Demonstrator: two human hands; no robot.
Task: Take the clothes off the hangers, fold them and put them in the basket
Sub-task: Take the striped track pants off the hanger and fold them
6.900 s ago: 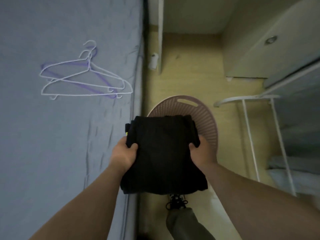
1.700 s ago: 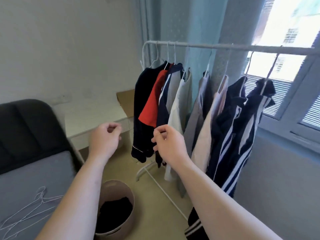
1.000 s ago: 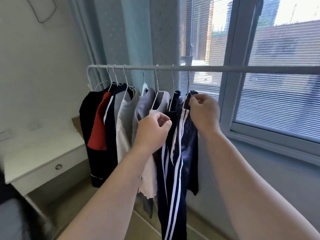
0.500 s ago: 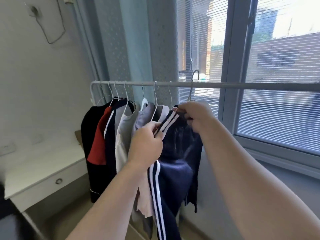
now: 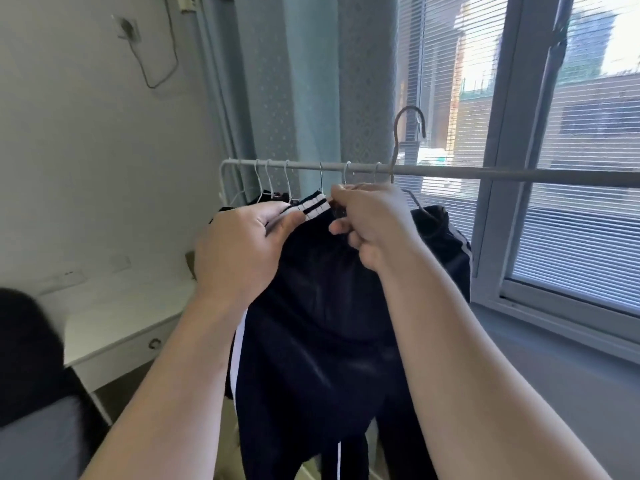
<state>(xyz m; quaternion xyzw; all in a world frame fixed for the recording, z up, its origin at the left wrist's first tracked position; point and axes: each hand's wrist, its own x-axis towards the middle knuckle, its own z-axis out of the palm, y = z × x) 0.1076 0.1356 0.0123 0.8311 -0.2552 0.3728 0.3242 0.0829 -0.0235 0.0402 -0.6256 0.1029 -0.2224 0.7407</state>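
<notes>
The left grip (image 5: 242, 251) pinches the striped band of the navy garment (image 5: 322, 323); at its three o'clock the right grip (image 5: 374, 223) curls round fabric and hanger (image 5: 394, 143), hook above the rail (image 5: 519, 174).

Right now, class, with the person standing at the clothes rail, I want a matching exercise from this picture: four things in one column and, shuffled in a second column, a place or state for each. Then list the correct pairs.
Column one:
1 left hand
2 right hand
3 hanger
4 white desk

Column two:
A hook above the rail, not on it
B low at the left of the view
C pinches the dark garment by its striped band
D grips the wire just under the hook

Pairs: 1-C, 2-D, 3-A, 4-B
</notes>
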